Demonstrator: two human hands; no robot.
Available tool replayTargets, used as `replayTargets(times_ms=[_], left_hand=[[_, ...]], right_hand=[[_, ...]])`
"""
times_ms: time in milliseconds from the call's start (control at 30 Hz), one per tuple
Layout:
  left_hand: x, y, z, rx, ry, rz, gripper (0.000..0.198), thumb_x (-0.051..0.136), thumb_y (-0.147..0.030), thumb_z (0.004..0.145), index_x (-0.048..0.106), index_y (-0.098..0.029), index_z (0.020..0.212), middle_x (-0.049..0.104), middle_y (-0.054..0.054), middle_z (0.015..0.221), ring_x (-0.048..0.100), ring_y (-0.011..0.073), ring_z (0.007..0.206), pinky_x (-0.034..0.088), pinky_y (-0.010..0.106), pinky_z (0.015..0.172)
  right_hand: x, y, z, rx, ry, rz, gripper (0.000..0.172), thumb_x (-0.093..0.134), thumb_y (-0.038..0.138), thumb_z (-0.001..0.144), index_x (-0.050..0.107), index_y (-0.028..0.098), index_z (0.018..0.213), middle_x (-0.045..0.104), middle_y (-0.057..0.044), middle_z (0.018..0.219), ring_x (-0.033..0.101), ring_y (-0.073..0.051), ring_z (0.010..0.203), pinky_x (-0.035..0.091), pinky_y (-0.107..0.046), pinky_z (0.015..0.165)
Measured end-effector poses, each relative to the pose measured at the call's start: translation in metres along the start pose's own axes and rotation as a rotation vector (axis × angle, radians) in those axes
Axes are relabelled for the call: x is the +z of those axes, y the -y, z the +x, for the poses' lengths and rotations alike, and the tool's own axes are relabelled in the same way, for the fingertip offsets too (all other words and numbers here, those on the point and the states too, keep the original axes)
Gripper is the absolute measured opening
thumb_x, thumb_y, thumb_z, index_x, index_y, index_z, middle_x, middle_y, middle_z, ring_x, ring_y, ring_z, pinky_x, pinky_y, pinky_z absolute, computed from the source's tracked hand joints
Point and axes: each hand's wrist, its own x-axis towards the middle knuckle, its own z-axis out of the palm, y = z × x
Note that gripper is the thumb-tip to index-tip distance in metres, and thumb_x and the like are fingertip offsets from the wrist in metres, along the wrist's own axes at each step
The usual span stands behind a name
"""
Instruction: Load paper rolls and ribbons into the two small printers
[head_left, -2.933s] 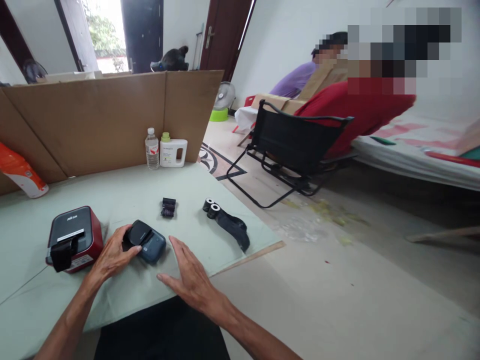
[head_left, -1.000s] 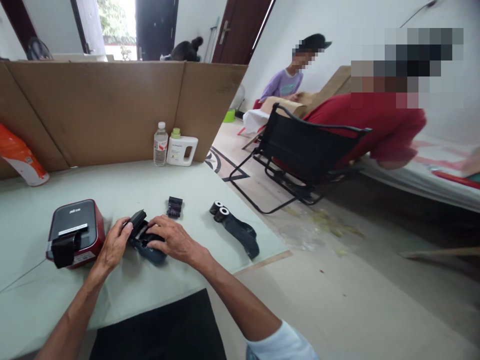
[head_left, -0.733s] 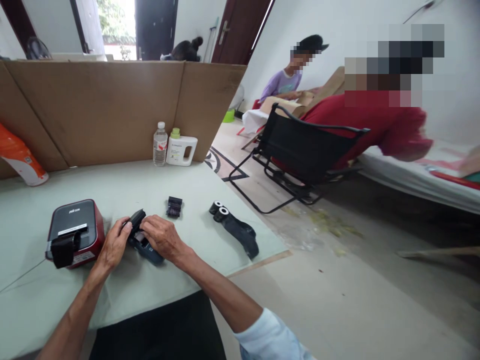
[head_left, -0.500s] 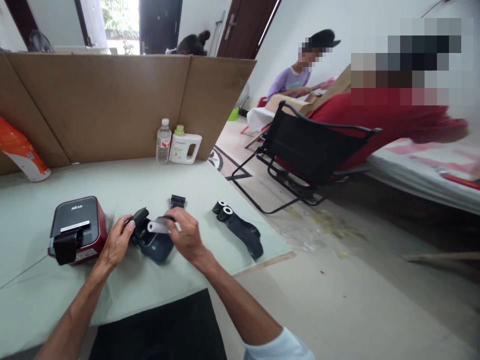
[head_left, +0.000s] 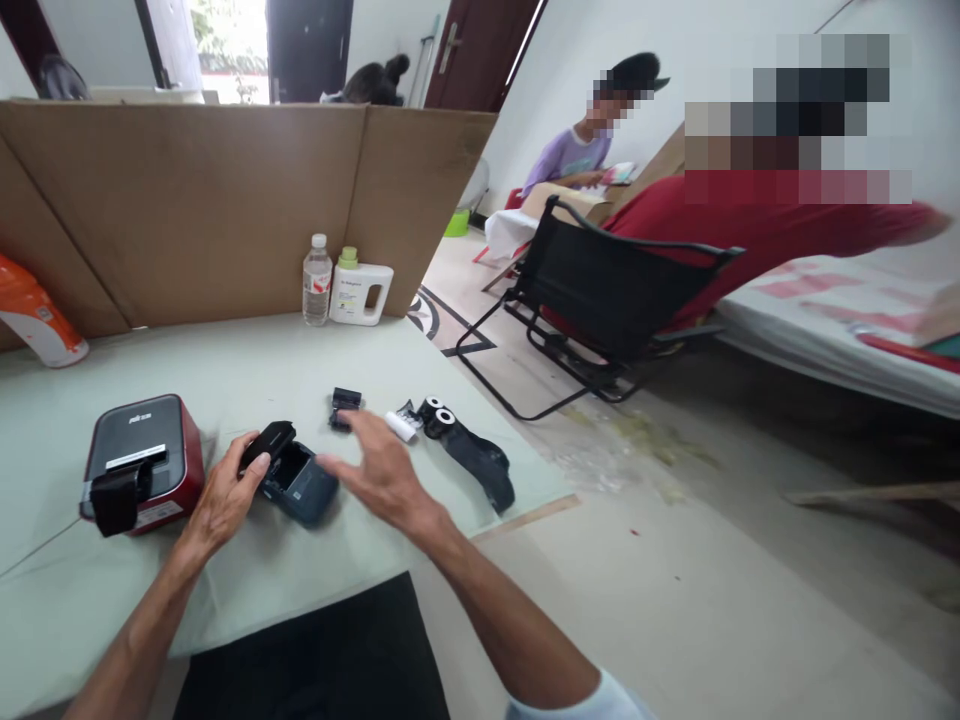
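My left hand (head_left: pixel 229 490) grips the raised black lid of a small dark portable printer (head_left: pixel 304 490), whose paper compartment stands open and looks hollow. My right hand (head_left: pixel 386 470) is apart from the printer on its right side, fingers spread, holding nothing. Just beyond its fingertips lies a small black part (head_left: pixel 346 405). A white paper roll (head_left: pixel 402 426) rests on the table to the right of that hand. Close to it are black rolls with white cores (head_left: pixel 444 416), joined to a crumpled black strip (head_left: pixel 480 465).
A red and black label printer (head_left: pixel 142 450) sits at the left. Along the cardboard screen (head_left: pixel 225 210) stand a water bottle (head_left: pixel 317 282), a white jug (head_left: pixel 361 292) and an orange bottle (head_left: pixel 37 315). Two people work at the right, one on a black folding chair (head_left: pixel 615 290).
My right hand has let go of the white paper roll, which now lies on the table to the right. Its fingers have spread. My left hand still grips the printer lid.
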Motion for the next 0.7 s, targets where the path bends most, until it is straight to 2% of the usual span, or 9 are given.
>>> replayTargets(times_ms=[100, 200, 267, 400, 567, 700], left_hand=[[0.003, 0.002, -0.003, 0.028, 0.016, 0.038, 0.062, 0.051, -0.060, 0.096, 0.054, -0.020, 0.143, 0.067, 0.014, 0.137, 0.067, 0.0326, 0.121, 0.052, 0.049, 0.104], [0.006, 0.005, -0.005, 0.083, 0.016, 0.074, 0.062, 0.054, -0.056, 0.095, 0.052, -0.018, 0.144, 0.063, 0.016, 0.142, 0.064, 0.0330, 0.125, 0.050, 0.050, 0.108], [0.007, 0.007, -0.006, 0.130, 0.018, 0.081, 0.060, 0.054, -0.053, 0.095, 0.053, -0.018, 0.144, 0.062, 0.017, 0.144, 0.062, 0.0322, 0.128, 0.048, 0.050, 0.111], [0.005, 0.008, -0.006, 0.154, 0.049, 0.083, 0.058, 0.058, -0.048, 0.094, 0.053, -0.020, 0.144, 0.062, 0.015, 0.142, 0.062, 0.0311, 0.127, 0.048, 0.049, 0.111], [0.003, 0.002, -0.008, 0.138, 0.076, 0.058, 0.055, 0.060, -0.047, 0.094, 0.056, -0.021, 0.142, 0.062, 0.015, 0.143, 0.061, 0.0314, 0.128, 0.048, 0.050, 0.112], [0.004, 0.000, -0.010, 0.150, 0.062, 0.045, 0.052, 0.060, -0.046, 0.094, 0.059, -0.022, 0.139, 0.063, 0.014, 0.141, 0.061, 0.0309, 0.128, 0.047, 0.050, 0.112]], right_hand=[[0.025, 0.026, -0.007, 0.134, 0.179, 0.073, 0.085, 0.079, 0.053, 0.084, 0.044, 0.017, 0.153, 0.055, -0.020, 0.149, 0.050, -0.039, 0.142, 0.045, -0.057, 0.114], [0.037, 0.034, -0.008, 0.178, 0.240, 0.173, 0.103, 0.081, 0.052, 0.080, 0.028, 0.019, 0.162, 0.041, -0.020, 0.161, 0.038, -0.038, 0.152, 0.037, -0.056, 0.121], [0.037, 0.033, -0.007, 0.154, 0.271, 0.227, 0.101, 0.081, 0.049, 0.080, 0.028, 0.021, 0.162, 0.041, -0.019, 0.162, 0.038, -0.036, 0.152, 0.036, -0.054, 0.122], [0.038, 0.034, -0.007, 0.087, 0.276, 0.246, 0.089, 0.079, 0.039, 0.079, 0.038, 0.020, 0.156, 0.052, -0.017, 0.152, 0.049, -0.034, 0.143, 0.042, -0.055, 0.118], [0.052, 0.044, -0.013, 0.098, 0.161, 0.199, 0.086, 0.076, 0.032, 0.077, 0.038, 0.018, 0.153, 0.055, -0.019, 0.146, 0.054, -0.037, 0.136, 0.048, -0.057, 0.110], [0.064, 0.050, -0.017, 0.128, 0.056, 0.137, 0.073, 0.072, 0.033, 0.081, 0.044, 0.018, 0.147, 0.059, -0.019, 0.142, 0.058, -0.038, 0.131, 0.049, -0.057, 0.106]])
